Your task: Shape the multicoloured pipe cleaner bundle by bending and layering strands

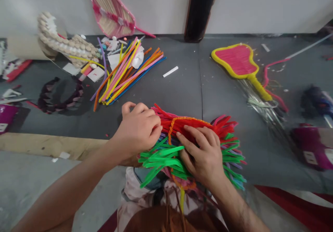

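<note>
A bundle of pipe cleaners (166, 161) lies across the near table edge, its strands in bands of red, green, purple and pink. An orange twisted pipe cleaner (191, 118) curves over the red strands and shows again at the near side. My left hand (139, 128) is closed at the left ends of the red and pink strands, thumb against curled fingers; the fingertips are partly hidden. My right hand (203, 152) rests on the middle of the bundle, fingers spread over the red and green strands. A yellow strand (182, 199) hangs below.
Loose pipe cleaners (122, 76) lie at the back left, beside a dark headband (59, 96) and a shell-like beaded piece (65, 41). A pink fan (111, 10) leans on the wall. A yellow-edged pink fan (238, 60) and thin wires (267, 112) lie right; a white stick (170, 71) lies centrally.
</note>
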The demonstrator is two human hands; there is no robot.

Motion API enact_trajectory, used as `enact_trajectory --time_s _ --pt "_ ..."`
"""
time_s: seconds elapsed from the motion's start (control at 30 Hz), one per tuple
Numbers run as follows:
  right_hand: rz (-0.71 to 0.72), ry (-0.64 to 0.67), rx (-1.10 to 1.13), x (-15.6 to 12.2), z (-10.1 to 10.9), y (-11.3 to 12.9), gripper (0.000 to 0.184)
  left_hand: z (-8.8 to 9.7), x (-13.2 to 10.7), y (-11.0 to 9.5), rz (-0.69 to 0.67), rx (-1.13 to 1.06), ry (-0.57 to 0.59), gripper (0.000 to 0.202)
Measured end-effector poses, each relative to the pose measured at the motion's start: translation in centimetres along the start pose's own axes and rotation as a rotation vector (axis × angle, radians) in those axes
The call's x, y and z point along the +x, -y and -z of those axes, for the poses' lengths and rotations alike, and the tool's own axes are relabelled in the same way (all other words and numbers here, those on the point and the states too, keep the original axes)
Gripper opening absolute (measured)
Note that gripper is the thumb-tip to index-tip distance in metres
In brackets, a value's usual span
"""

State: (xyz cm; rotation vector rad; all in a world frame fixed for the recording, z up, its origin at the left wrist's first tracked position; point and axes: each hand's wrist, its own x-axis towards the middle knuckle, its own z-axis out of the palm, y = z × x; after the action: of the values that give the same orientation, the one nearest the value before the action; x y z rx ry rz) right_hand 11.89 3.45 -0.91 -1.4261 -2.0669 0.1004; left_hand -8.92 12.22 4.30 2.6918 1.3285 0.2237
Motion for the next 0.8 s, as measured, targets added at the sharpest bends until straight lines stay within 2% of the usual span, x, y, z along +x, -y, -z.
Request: enact_trajectory --time_s 0.23,0.3,0.43,0.53,0.7,0.8 --pt "-0.028 0.053 -0.091 0.1 -0.5 0.5 0.028 0.2 -0.4 -0.4 0.017 -0.017 0.009 0.022" --pt "-0.026 0.017 -0.028 0.1 -0.3 0.3 0.026 0.0 -0.5 -0.3 0.015 0.003 -0.017 0.022" --pt "-0.059 -0.144 0.217 0.0 0.5 0.0 0.017 -0.7 -0.9 -0.1 -0.047 0.007 -0.086 0.025" --pt "-0.062 -0.182 0.307 0.0 0.9 0.0 0.014 -1.4 -1.2 -0.2 -0.083 0.006 -0.122 0.026" --pt "-0.033 -0.149 0.273 0.0 0.8 0.0 0.014 -2.0 -0.8 -0.6 -0.114 0.039 -0.096 0.032" --pt "-0.028 -0.139 0.220 0.1 0.7 0.1 0.013 -2.0 -0.4 -1.0 -0.076 0.060 -0.089 0.035"
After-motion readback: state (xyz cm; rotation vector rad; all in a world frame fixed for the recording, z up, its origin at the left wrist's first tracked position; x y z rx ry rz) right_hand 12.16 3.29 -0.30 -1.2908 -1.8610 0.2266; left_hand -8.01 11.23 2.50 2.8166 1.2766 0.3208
